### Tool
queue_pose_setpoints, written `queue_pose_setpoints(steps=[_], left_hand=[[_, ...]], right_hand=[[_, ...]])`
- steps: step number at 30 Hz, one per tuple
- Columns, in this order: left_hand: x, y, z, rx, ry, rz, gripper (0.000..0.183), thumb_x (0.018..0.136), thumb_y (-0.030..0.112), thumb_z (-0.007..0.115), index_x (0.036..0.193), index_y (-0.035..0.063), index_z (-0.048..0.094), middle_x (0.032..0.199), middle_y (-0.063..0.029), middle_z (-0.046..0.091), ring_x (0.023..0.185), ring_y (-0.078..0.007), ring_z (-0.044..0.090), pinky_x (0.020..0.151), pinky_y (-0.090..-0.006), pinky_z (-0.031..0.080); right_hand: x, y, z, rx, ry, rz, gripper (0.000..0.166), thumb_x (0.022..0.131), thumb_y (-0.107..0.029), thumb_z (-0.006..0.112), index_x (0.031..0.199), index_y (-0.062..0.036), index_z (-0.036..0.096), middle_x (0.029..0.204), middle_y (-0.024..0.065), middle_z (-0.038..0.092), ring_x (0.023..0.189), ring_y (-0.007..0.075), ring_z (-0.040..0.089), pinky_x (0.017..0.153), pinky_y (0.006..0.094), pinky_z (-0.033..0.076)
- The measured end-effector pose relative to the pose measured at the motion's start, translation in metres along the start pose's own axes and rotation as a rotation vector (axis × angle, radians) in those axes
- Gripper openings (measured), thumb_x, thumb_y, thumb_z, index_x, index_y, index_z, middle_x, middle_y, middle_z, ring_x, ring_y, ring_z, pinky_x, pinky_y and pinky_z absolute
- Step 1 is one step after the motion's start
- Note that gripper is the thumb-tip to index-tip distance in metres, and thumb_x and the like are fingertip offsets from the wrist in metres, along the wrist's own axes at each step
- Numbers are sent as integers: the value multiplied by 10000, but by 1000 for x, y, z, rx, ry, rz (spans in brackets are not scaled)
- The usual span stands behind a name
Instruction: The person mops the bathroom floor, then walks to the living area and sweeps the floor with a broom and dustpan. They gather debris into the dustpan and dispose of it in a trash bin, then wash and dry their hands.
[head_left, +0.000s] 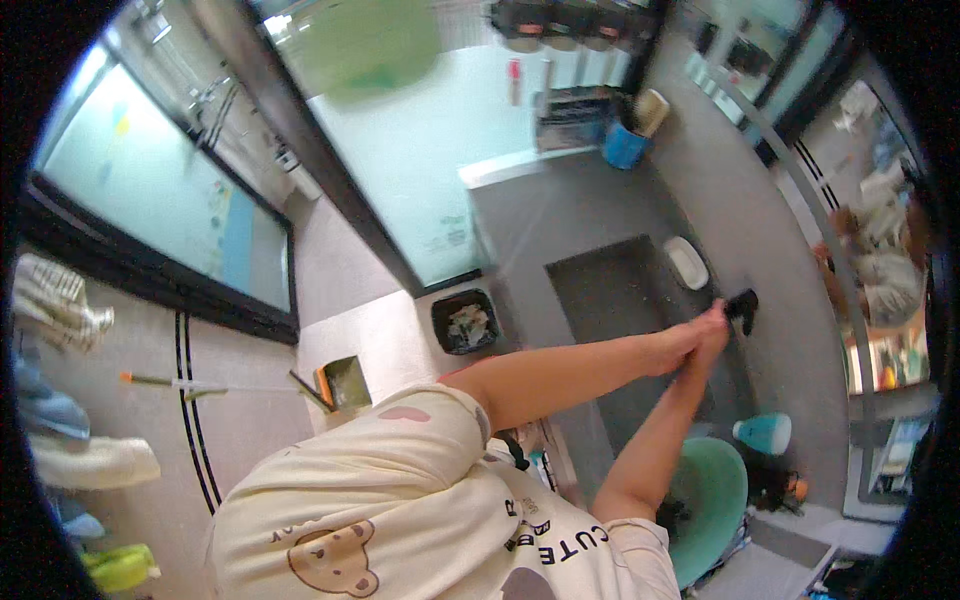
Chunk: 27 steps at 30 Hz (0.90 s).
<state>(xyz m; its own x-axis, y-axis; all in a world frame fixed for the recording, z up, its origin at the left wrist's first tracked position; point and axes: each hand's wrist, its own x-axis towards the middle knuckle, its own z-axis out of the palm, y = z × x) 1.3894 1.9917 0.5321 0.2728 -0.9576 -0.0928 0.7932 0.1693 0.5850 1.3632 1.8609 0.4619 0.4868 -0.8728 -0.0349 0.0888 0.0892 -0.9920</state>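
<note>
Both arms reach over a dark grey rectangular sink basin. My left hand and my right hand touch each other just beside a black faucet on the basin's far side. Blur and overlap hide how the fingers lie, and no object shows between the hands. A white soap dish sits on the edge close to the faucet. Nearer my right forearm are a teal and white bottle or cup and a large green plastic basin.
A blue cup with a brush stands in the counter's far corner. Below the counter is a black waste bin with crumpled tissue in it. A mirror runs along the right wall; a glass door panel borders the counter.
</note>
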Motion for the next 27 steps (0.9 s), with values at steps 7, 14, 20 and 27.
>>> queue_pose_setpoints(steps=[7,14,20,27], left_hand=[[-102,36,-147,1707,-282,-198,605,856,566,271,1264,152,436,1264,-19,446,1193,-212,351,1020,-464,159],[-383,102,-207,1917,-7,-296,461,757,421,565,1142,167,559,1274,-68,448,1256,-348,272,1017,-602,18],[-645,169,-228,1881,1011,342,435,786,220,605,1191,152,459,1278,-89,425,1209,-263,362,976,-526,226],[-851,290,-138,1608,2118,1310,455,780,149,618,1169,22,417,1134,-154,457,1042,-293,452,902,-369,358]], right_hand=[[-74,-26,67,-931,-512,360,566,836,-550,427,1098,-57,520,998,113,523,943,263,481,848,370,371],[-238,-18,204,-1845,-250,-22,430,861,-437,461,1206,-186,515,1261,55,480,1257,332,283,1008,572,155],[-426,-30,383,-1470,-901,-848,401,827,-363,538,1176,-165,538,1259,77,476,1247,313,309,1034,502,159],[-576,-8,513,-664,-1524,-1128,326,812,-264,582,1111,-136,560,1179,111,514,1192,326,365,1011,488,215]])
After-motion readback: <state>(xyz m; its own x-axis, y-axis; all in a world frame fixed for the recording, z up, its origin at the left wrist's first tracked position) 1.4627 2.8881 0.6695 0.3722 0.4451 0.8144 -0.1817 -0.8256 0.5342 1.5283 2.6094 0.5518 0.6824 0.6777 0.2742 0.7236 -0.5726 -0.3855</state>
